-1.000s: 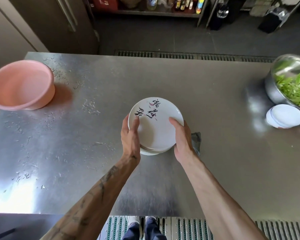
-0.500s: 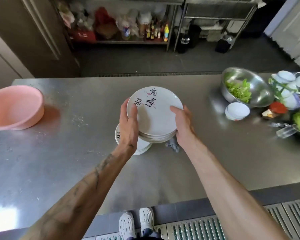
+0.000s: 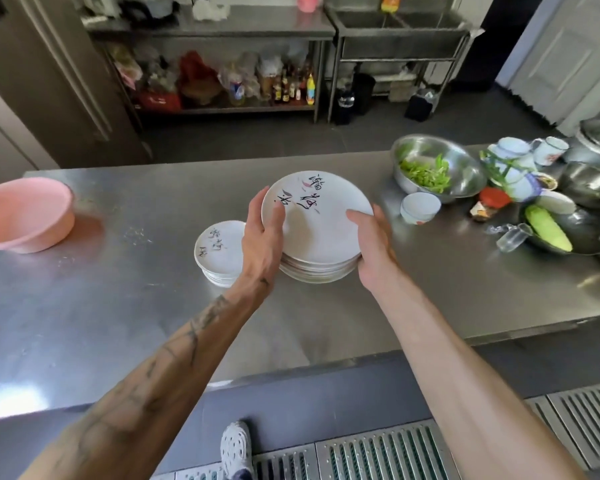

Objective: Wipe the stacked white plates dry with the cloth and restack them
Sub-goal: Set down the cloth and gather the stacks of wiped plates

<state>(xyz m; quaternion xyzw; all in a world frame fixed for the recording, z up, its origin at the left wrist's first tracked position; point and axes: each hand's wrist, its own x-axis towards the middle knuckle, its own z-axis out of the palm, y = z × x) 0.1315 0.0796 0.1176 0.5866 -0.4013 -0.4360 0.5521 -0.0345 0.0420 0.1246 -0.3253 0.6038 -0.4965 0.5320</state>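
Above steel counter [image 3: 118, 306], left hand [image 3: 262, 244] and right hand [image 3: 371, 244] clasp glossy round plates [image 3: 319, 223].

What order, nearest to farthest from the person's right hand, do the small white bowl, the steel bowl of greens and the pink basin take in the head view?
From the right hand, which grips the plate stack:
1. Small white bowl, just to its right.
2. Steel bowl of greens, farther back on the right.
3. Pink basin, far over on the left.

Glossy ceramic plates [image 3: 317, 220], brushed steel table [image 3: 118, 306].
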